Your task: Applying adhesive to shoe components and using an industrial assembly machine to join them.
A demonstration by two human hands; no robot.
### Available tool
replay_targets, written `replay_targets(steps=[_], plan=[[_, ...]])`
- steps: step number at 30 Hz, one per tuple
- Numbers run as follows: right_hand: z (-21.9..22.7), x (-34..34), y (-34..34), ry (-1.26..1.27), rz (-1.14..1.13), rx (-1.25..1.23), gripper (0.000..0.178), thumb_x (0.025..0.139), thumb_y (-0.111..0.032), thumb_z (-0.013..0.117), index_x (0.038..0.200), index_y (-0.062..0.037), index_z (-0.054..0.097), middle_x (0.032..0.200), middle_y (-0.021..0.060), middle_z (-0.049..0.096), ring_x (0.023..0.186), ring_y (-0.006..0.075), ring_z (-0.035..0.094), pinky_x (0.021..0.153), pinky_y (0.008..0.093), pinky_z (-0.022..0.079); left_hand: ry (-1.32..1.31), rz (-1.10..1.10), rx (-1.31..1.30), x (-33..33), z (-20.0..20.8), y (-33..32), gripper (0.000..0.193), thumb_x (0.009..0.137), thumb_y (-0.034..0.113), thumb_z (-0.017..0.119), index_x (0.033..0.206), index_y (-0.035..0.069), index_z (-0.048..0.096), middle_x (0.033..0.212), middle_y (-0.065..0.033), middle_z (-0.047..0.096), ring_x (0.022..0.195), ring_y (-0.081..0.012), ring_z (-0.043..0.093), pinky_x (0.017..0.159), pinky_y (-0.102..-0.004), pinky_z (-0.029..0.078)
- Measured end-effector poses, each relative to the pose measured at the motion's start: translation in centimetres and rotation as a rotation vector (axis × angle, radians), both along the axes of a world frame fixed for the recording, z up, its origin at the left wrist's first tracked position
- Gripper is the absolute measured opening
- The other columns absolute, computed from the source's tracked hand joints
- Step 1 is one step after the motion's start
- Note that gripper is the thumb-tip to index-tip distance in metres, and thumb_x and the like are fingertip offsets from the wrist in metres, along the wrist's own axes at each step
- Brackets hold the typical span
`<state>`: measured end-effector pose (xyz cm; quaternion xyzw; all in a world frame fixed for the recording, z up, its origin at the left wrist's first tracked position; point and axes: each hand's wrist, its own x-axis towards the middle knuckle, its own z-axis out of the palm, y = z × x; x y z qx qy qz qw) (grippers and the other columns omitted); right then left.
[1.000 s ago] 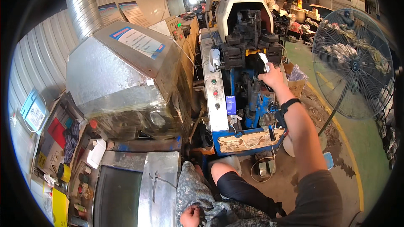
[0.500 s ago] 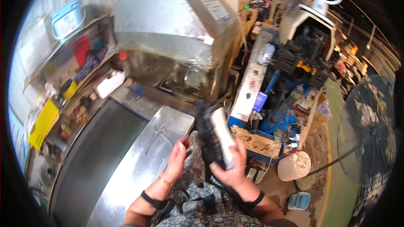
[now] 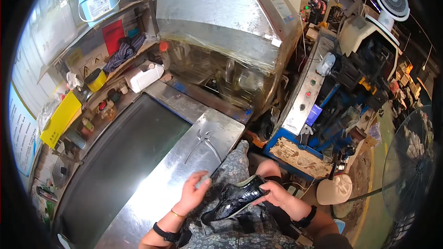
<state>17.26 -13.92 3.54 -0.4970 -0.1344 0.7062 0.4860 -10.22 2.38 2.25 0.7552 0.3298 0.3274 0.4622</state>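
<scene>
A glossy black shoe [image 3: 233, 199] lies tilted over my lap, its narrower end pointing to the lower left. Its heel end is gripped by my right hand [image 3: 278, 194], thumb on top and fingers along the lower edge. My left hand [image 3: 194, 192] hovers beside the shoe, open with fingers loosely stretched, near the edge of the metal bench plate [image 3: 138, 203]. Nothing is in that hand. On the plate beyond it rests a pair of metal pincers [image 3: 203, 145] with spread handles.
To the left runs a dark conveyor belt [image 3: 124, 170], leading to a hooded metal machine [image 3: 217, 14]. A cluttered shelf holds a yellow box [image 3: 61, 119] and a white jug [image 3: 144, 76]. At right stand a blue-framed machine [image 3: 295, 157], a beige canister [image 3: 334, 189] and a floor fan [image 3: 417, 166].
The shoe has come down onto my lap and turned, so its black upper shows instead of its white sole. My right hand moved with it. The whole view has shifted.
</scene>
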Motion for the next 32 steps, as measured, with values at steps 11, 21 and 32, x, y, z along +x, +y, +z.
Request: replay_targets(steps=[11, 21, 32], plan=[[-5.1, 3.4, 27.1, -1.060, -0.553, 0.527, 0.057, 0.082, -0.019, 0.082, 0.127, 0.0036, 0.054, 0.112, 0.0117, 0.066, 0.105, 0.0210, 0.063, 0.086, 0.0347, 0.052, 0.638, 0.243, 0.530, -7.3, -11.0, 2.6, 0.059, 0.088, 0.030, 0.065, 0.133, -0.006, 0.053, 0.142, -0.0304, 0.049, 0.133, -0.0466, 0.044, 0.113, -0.0509, 0.036], [-10.9, -3.3, 16.4, -0.907, 0.402, 0.665, 0.027, 0.093, -0.018, 0.072, 0.114, -0.0021, 0.067, 0.112, 0.0125, 0.072, 0.100, 0.0197, 0.069, 0.087, 0.0340, 0.055, 0.625, 0.263, 0.467, -7.2, -10.8, 2.3, 0.058, 0.089, 0.031, 0.063, 0.132, -0.006, 0.055, 0.144, -0.0294, 0.048, 0.135, -0.0457, 0.043, 0.115, -0.0501, 0.035], [-8.6, 2.6, -1.5, -1.785, 0.200, 0.468, 0.027, 0.086, -0.028, 0.073, 0.105, -0.0093, 0.072, 0.133, 0.0167, 0.060, 0.130, 0.0415, 0.047, 0.108, 0.0485, 0.039, 0.671, 0.234, 0.507, -7.4, -11.9, 2.6, 0.061, 0.089, 0.029, 0.062, 0.137, -0.007, 0.051, 0.148, -0.0294, 0.044, 0.138, -0.0472, 0.039, 0.116, -0.0512, 0.033]])
